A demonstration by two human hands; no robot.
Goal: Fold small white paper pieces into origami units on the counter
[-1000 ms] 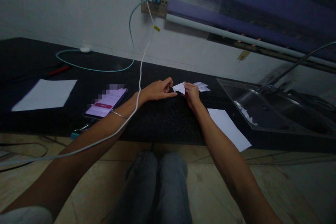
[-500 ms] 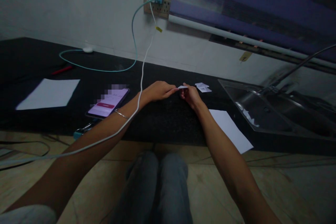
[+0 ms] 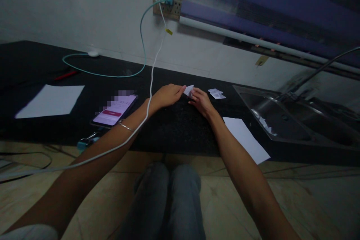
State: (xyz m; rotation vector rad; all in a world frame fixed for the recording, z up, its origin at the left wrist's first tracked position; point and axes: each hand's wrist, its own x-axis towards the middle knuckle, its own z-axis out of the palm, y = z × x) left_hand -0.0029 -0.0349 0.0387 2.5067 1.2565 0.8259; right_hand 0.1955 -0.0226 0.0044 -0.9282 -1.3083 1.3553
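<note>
- Left hand (image 3: 168, 95): thumb and fingers pinch one end of a small folded paper (image 3: 188, 90).
- Right hand (image 3: 201, 102): fingers slightly spread, tips at the paper's other side; whether they grip it, I cannot tell.
- The folded paper sits between both hands, above or on the dark counter (image 3: 180, 131), which stretches between the forearms to its front edge.
- Just right of the right hand: folded pieces (image 3: 216, 93); farther right, the sink's rim (image 3: 244, 100).
- Beside the right forearm, a white sheet (image 3: 246, 138) reaches the front edge.
- Across the left forearm: a white cable (image 3: 152, 78).
</note>
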